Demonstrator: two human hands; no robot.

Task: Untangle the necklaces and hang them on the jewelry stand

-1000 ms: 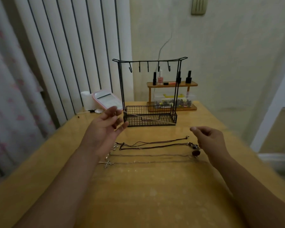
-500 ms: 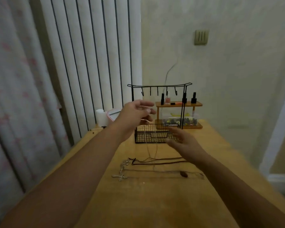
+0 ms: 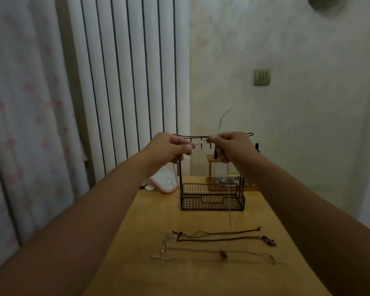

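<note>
Both hands are raised in front of the top bar of the black wire jewelry stand (image 3: 212, 197), which stands at the far middle of the wooden table (image 3: 137, 263). The left hand (image 3: 169, 149) and the right hand (image 3: 231, 146) each pinch one end of a thin silver chain (image 3: 199, 143), stretched between them just before the hooks; its loose lengths hang below each hand. Nearer on the table lie the other necklaces (image 3: 218, 242), spread in rows.
</note>
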